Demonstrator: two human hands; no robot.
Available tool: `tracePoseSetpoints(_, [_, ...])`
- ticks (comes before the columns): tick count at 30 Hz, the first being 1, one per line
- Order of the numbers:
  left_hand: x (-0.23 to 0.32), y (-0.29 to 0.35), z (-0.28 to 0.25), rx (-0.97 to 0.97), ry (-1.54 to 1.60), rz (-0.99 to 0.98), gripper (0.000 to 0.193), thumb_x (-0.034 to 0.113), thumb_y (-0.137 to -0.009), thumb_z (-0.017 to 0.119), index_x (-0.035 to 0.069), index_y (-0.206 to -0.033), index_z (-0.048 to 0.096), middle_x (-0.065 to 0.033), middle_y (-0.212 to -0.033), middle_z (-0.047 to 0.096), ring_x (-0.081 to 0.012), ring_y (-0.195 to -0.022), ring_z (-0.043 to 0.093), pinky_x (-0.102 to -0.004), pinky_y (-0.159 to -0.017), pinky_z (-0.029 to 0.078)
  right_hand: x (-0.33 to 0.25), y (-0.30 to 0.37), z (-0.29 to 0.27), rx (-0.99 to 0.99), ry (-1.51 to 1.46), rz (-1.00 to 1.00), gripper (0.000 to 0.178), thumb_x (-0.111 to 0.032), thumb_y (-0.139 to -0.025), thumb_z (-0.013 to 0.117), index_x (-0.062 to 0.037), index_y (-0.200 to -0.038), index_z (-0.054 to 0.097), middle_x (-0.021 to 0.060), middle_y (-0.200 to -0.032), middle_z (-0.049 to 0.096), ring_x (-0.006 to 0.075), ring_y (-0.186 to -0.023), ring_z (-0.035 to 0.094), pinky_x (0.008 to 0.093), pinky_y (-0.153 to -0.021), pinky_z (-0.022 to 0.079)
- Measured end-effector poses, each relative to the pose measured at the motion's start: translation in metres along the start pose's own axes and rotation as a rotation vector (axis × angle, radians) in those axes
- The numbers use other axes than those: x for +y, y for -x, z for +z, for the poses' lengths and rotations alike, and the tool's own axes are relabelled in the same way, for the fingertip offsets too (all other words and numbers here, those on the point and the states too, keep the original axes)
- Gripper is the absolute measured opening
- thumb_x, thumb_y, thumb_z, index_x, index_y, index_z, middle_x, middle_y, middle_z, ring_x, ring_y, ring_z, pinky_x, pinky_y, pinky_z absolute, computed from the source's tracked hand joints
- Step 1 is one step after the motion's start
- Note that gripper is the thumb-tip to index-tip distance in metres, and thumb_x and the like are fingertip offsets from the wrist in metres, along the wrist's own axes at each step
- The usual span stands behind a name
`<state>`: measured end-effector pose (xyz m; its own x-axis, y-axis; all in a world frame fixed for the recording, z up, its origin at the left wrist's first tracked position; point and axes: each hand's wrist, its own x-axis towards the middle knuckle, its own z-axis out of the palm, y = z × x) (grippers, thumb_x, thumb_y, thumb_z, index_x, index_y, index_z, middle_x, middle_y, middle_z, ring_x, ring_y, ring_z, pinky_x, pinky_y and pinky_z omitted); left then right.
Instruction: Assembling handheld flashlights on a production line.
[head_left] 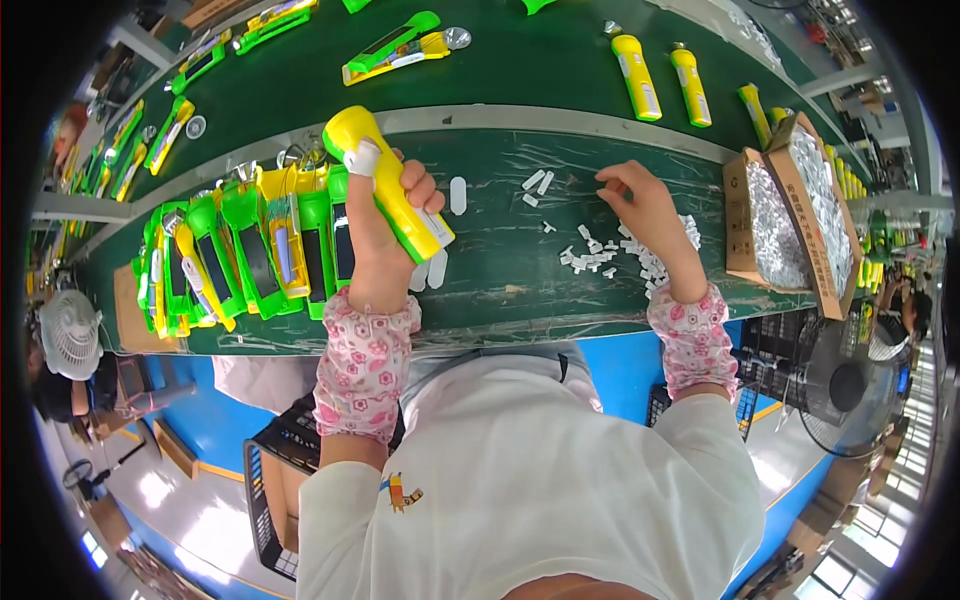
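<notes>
My left hand (375,215) is wrapped round a yellow flashlight (400,205) with a green edge, holding it tilted above the table; white tape covers the thumb. My right hand (643,205) hovers over small white plastic pieces (590,250), its thumb and index finger curved toward each other with a gap between them. Nothing shows between those fingers. Beside my left hand, several green-and-yellow flashlight halves (245,245) with dark panels stand packed in a row. A white oval piece (458,195) lies just right of the held flashlight.
An open cardboard box (742,225) of shiny silvery parts stands at the right. Beyond a pale rail (500,120), yellow flashlights (636,78) and a green-and-yellow opened one (400,50) lie on green surface. A black fan (840,385) stands at the lower right, a black crate (265,490) lower left.
</notes>
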<state>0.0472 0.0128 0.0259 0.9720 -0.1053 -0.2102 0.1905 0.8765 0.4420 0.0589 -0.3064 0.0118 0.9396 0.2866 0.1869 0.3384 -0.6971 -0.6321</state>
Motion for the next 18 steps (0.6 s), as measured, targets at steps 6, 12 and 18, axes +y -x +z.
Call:
tracePoseSetpoints(6, [-0.005, -0.005, -0.014, 0.024, 0.067, -0.023, 0.050, 0.043, -0.095, 0.054, 0.004, -0.124, 0.041, -0.0130, -0.108, 0.053, -0.0240, -0.100, 0.054, -0.0401, -0.092, 0.046, -0.036, -0.005, 0.012, -0.252, -0.083, -0.085, 0.021, -0.003, -0.080, 0.069, -0.0058, -0.099, 0.062, 0.0074, -0.088, 0.057, 0.0191, -0.077, 0.062, 0.0288, -0.065, 0.049])
tracePoseSetpoints(12, [-0.026, 0.002, -0.013, -0.022, -0.173, 0.034, 0.043, 0.034, -0.101, 0.042, -0.001, -0.127, 0.039, -0.0198, -0.111, 0.057, -0.0288, -0.099, 0.061, -0.0419, -0.091, 0.050, -0.037, 0.011, 0.059, -0.145, 0.202, -0.280, 0.021, -0.006, -0.074, 0.071, -0.0057, -0.092, 0.060, 0.0103, -0.085, 0.054, 0.0309, -0.084, 0.056, 0.0378, -0.070, 0.048])
tracePoseSetpoints(18, [-0.034, 0.019, -0.004, -0.157, -0.313, 0.005, 0.035, 0.019, -0.102, 0.039, 0.000, -0.131, 0.035, -0.0196, -0.123, 0.053, -0.0332, -0.115, 0.057, -0.0467, -0.093, 0.051, -0.044, -0.001, 0.055, -0.213, -0.066, -0.160, 0.022, 0.001, -0.073, 0.068, -0.0046, -0.089, 0.055, 0.0097, -0.083, 0.054, 0.0259, -0.078, 0.059, 0.0360, -0.067, 0.048])
